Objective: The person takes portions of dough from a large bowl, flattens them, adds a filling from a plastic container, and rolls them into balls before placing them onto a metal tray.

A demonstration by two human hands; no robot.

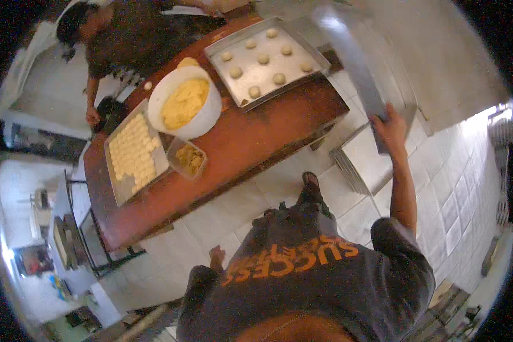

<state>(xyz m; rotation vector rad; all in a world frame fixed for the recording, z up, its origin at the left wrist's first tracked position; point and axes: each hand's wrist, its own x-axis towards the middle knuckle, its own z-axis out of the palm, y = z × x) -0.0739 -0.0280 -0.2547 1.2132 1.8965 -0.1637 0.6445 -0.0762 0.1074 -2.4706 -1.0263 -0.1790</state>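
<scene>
Head view: what is the person's right hand (390,132) holding?

— It is gripping a long metal tray (356,62), which is tilting steeply so that mostly a narrow, shiny strip is showing. The fingers are bending over the near end and pinching its edge; the tray is stretching away from them toward the top of the view, blurring at its far end.

— And what is lying beneath that hand?

— A stack of flat trays (366,159) is resting on the tiled floor (279,191), just under the tray's near end. I cannot tell whether the two are touching.

— What is the left hand (217,255) doing?

— It is hanging beside the dark T-shirt (325,285), partly hidden. I cannot tell whether its fingers are spread or pressed together.

— What is the reddish-brown table (279,131) bearing?

— A baking tray (240,57) is carrying nine dough balls in three rows. Beside it, a white tub (205,117) is holding a yellow mass (185,102). Near that, a clear plastic container (174,153) and a second tray (122,195) of closely packed pale pieces are sitting.

— Anyone else?

— A co-worker (139,40) is standing across the table.
</scene>
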